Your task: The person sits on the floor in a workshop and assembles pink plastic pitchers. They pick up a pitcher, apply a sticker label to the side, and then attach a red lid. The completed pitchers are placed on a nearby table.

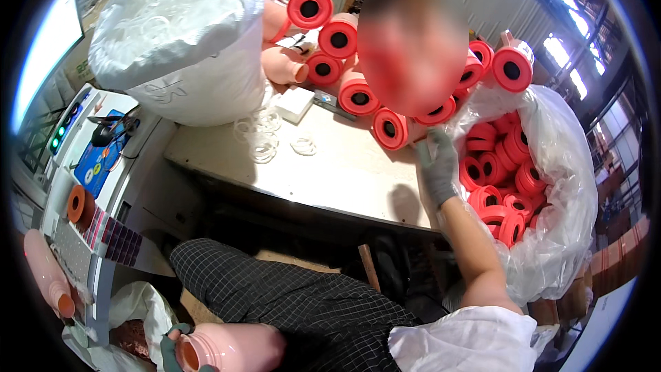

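At the lower left, my left hand [169, 350] in a dark glove is closed around the neck end of a pink plastic bottle [237, 346]. The bottle lies sideways by my thigh, its uncapped mouth facing left. My right hand [438, 171], in a grey glove, reaches over the table's right side with thumb and fingers apart. Its fingertips are close beside the red-lidded bottles [390, 129] piled along the table's back; whether they touch one is unclear. To its right stands a clear plastic bag of red ring-shaped lids [506, 158].
A big white sack [200, 89] of translucent rings stands at the back left. Loose white rings [263, 146] and a small white box [295, 105] lie on the white table [323, 172]. At left, a machine [103, 158] carries a label roll [113, 238]. A blurred patch hides part of the pile.
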Demonstrator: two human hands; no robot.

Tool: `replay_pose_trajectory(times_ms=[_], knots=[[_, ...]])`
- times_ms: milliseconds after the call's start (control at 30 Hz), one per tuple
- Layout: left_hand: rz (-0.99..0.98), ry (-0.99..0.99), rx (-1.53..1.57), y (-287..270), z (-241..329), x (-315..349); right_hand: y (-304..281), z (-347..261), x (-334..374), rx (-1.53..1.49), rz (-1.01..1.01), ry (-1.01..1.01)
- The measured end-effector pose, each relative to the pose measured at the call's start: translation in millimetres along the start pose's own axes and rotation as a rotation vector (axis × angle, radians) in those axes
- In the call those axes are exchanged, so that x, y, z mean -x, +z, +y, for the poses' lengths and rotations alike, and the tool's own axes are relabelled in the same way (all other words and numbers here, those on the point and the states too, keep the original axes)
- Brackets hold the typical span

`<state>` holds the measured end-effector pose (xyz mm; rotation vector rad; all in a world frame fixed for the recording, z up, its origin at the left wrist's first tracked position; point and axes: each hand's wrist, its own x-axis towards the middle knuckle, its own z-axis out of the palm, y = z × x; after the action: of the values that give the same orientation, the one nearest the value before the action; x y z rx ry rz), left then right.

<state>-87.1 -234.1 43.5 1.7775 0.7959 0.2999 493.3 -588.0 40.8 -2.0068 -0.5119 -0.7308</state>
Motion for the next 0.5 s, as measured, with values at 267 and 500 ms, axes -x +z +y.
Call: replay_pose_trajectory(times_ms=[267,500], knots=[[0.380,0.109,-0.233,41,28,-12,-163,288,4,1.149,-0.447,0.601],[0.356,0.089,-0.502,38,53,8,-73,160,-31,0.719,0.117,-0.082]])
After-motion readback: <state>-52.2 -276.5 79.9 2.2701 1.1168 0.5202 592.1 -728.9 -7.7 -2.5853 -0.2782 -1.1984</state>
